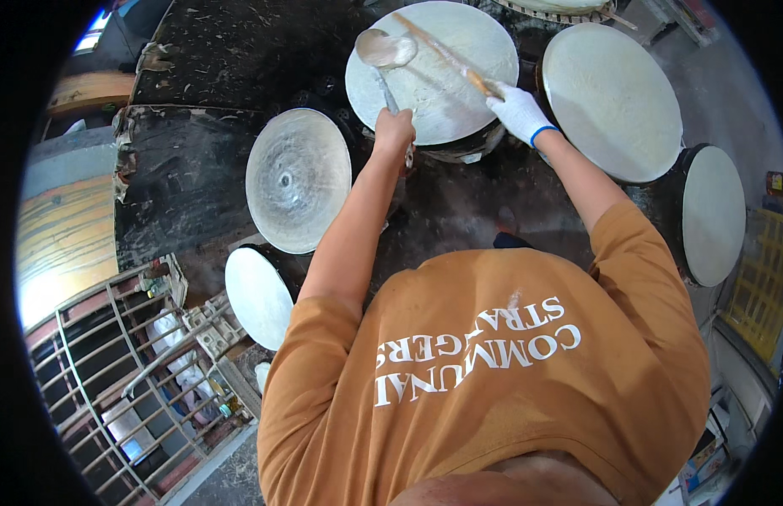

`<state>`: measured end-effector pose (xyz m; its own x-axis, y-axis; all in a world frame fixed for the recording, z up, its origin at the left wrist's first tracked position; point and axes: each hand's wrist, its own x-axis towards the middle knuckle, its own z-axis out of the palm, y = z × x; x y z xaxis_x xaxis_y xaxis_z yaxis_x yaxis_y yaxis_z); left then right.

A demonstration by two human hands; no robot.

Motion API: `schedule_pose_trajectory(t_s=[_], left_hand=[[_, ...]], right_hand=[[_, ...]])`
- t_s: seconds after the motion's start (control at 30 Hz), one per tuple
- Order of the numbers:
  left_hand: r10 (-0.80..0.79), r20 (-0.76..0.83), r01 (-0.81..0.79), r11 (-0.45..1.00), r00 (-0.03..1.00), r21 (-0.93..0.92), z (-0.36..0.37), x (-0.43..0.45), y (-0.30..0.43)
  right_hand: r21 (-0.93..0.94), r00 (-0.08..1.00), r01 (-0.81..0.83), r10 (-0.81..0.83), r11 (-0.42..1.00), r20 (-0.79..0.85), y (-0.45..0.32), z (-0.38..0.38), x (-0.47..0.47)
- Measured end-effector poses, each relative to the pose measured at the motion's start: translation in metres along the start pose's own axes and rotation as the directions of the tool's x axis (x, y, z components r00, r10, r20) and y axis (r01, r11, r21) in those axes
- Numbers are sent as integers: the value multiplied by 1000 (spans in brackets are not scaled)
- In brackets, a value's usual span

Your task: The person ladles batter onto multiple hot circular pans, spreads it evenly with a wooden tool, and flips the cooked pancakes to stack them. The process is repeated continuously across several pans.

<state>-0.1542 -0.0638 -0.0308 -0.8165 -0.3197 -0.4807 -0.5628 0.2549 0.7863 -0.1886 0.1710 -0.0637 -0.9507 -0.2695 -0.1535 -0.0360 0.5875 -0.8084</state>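
Observation:
My bare left hand (394, 129) grips the handle of a ladle (386, 49). The ladle's bowl has white batter-like liquid in it and is over the far left part of a large round griddle (455, 114) coated in a white layer. In a white knit glove with a blue cuff, my right hand (521, 112) holds a wooden stick (445, 54), which slants across the same griddle towards its far edge. Whether the stick touches the coating I cannot tell. Some thicker streaks show on the coating near the middle.
To the left stands a grey round pan (296, 183) with circular smears, and below it a smaller white disc (258, 297). White-coated griddles (613, 101) and a narrower-looking one (714, 215) stand on the right. A metal grille (126, 379) is at lower left, a yellow crate (755, 284) far right.

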Motion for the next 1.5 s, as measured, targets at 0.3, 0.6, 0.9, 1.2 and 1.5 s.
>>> schedule_pose_trajectory(t_s=[0.3,0.6,0.9,1.2,1.5], left_hand=[[-256,23,245,892,966,-379,-22,-54,-22],[-318,202,372,686,926,-625,-9,-62,-5],[467,405,345,213,786,-914,-71,-107,11],[519,395,344,196,758,-918,-95,-163,-7],[36,299,269,346,953,-899,-136,-248,-97]], right_hand=[[76,959,151,-164,986,231,-2,12,-38],[159,973,77,-109,984,206,0,38,-60],[654,972,-186,235,733,14,8,-18,-61],[-626,953,301,-217,720,210,3,4,-53],[-363,998,60,-66,930,-5,10,4,26]])
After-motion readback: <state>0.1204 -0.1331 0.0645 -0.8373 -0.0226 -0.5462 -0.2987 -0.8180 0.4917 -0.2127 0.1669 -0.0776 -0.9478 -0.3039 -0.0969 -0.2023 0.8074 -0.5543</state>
